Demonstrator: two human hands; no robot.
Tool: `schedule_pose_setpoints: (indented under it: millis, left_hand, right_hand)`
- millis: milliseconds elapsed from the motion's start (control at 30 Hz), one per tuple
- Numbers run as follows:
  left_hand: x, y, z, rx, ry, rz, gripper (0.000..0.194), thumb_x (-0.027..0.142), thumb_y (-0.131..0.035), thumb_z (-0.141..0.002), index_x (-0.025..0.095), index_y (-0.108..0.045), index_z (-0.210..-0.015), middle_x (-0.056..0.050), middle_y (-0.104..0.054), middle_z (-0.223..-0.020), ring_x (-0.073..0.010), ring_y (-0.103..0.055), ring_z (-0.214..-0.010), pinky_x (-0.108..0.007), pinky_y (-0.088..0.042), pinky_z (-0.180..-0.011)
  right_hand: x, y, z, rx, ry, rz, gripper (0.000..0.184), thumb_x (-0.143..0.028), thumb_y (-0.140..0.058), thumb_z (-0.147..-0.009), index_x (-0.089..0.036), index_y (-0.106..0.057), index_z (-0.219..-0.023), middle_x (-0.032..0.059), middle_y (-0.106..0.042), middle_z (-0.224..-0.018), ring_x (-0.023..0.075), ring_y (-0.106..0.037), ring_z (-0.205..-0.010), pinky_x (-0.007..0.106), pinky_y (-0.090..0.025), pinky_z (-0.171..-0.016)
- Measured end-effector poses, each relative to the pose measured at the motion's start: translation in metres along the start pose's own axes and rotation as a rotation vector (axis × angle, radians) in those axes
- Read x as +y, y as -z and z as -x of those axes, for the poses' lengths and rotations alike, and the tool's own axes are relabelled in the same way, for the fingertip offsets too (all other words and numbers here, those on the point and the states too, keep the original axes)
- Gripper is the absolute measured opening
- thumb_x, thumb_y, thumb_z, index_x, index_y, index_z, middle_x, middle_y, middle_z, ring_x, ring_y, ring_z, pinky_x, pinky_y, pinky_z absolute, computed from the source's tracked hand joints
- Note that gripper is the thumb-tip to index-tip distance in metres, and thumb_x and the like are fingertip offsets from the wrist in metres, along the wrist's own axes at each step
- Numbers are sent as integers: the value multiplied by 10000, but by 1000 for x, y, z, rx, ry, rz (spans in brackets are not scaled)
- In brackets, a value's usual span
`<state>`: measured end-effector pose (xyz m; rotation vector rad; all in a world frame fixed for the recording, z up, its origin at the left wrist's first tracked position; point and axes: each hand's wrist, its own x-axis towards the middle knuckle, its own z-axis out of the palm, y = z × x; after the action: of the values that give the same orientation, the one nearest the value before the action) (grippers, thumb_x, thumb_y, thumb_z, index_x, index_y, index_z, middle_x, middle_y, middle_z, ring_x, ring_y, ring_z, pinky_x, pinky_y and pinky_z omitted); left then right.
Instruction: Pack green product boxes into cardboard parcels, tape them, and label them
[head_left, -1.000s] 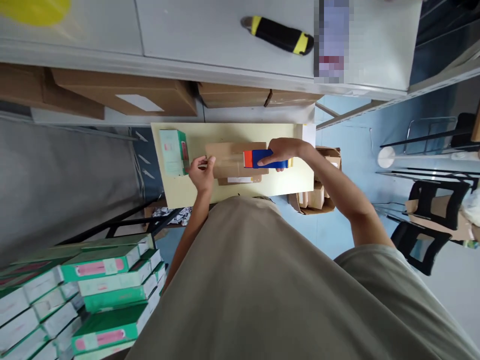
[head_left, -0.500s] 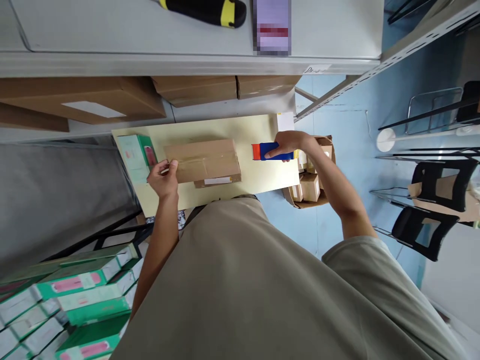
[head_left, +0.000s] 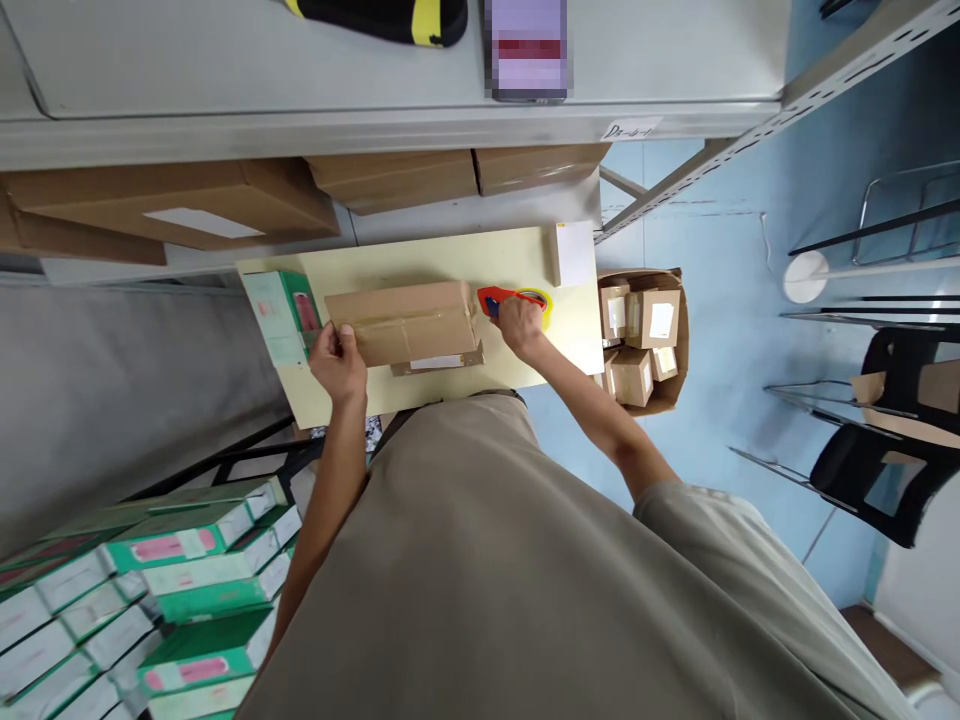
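A long brown cardboard box point(head_left: 409, 322) lies on the pale yellow tabletop point(head_left: 517, 255), with tape along its top. My left hand point(head_left: 337, 362) grips its left end, thumb on top and fingers curled. At the box's right end, my right hand point(head_left: 523, 325) is closed around a red and blue tape dispenser point(head_left: 491, 298) with a yellow roll. The dispenser's front is close to the box's end; whether it touches I cannot tell. Under the near side of the long box, part of another carton point(head_left: 439, 364) with a white label shows.
Left on the tabletop stands a green and white box point(head_left: 276, 315); a white box point(head_left: 574, 254) is at the back right. An open carton point(head_left: 679, 375) of small boxes stands right of the table. A grey shelf point(head_left: 375, 135) runs across the far side. Green boxes point(head_left: 202, 640) are stacked lower left.
My right hand has moved left with the tape dispenser, from the table's right side to the box's right end, and the dispenser has turned. My left hand stays at the box's left end.
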<state>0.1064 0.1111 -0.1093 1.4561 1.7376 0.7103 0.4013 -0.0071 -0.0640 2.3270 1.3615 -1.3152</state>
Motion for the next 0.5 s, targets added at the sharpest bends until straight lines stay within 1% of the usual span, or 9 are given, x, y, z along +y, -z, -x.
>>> schedule_pose_setpoints:
  millis: [33,100,167,233,300,400,467,500]
  left_hand:
    - [1,0,3,-22,-19,-17,245,421,-724,-1024,179,-694,-1049,-92,-824,-1078,-276,-788,-1147,-436,-636,-1098]
    - [3,2,8,-71,-50,-37,311,481,-729,-1001,187,-709,-1100,-115,-829,-1137,-284,-797,-1162,-436,-639,-1098]
    - [3,7,9,-109,-60,-31,366,512,-742,-973,194,-718,-1152,-135,-832,-1204,-290,-797,-1200,-436,-637,-1113]
    - [0,15,6,-138,-55,-15,404,529,-755,-951,199,-723,-1181,-151,-829,-1265,-296,-790,-1250,-442,-627,-1145]
    - [-5,25,0,-135,-37,1,438,532,-770,-927,199,-725,-1209,-163,-818,-1321,-303,-779,-1298,-450,-609,-1182]
    - [-14,39,-10,-149,-4,15,461,529,-789,-885,202,-728,-1202,-178,-808,-1340,-317,-759,-1351,-449,-589,-1209]
    - [-19,43,-14,-180,-1,5,446,538,-797,-869,215,-723,-1167,-172,-812,-1305,-327,-755,-1351,-455,-591,-1201]
    - [-20,45,-15,-193,-10,-6,436,546,-800,-866,222,-717,-1146,-165,-815,-1276,-331,-759,-1332,-464,-594,-1191]
  right_hand:
    - [3,-10,1,33,-44,-4,469,-304,-537,-1184,31,-609,-1503,390,-741,-1373,462,-738,-1343,552,-535,-1125]
    - [12,-30,4,119,-149,10,521,-388,-494,-1210,19,-577,-1524,341,-791,-1282,399,-773,-1272,503,-508,-1174]
    - [22,-49,6,163,-203,-5,518,-406,-455,-1221,12,-571,-1505,322,-803,-1256,368,-774,-1249,482,-475,-1209]
    - [31,-65,7,202,-245,-19,485,-368,-415,-1224,6,-571,-1490,335,-776,-1326,361,-741,-1300,472,-453,-1221]
    - [37,-74,9,247,-274,-26,468,-319,-384,-1217,11,-567,-1492,359,-716,-1433,372,-685,-1381,474,-428,-1234]
    - [38,-74,19,301,-325,-46,461,-296,-436,-1189,6,-572,-1510,363,-661,-1512,394,-629,-1448,477,-407,-1255]
    - [29,-65,31,337,-349,-86,489,-320,-472,-1181,-2,-561,-1541,358,-662,-1517,408,-635,-1447,480,-434,-1239]
    - [21,-59,37,368,-337,-116,511,-344,-464,-1186,-11,-551,-1564,353,-664,-1522,411,-645,-1441,477,-454,-1223]
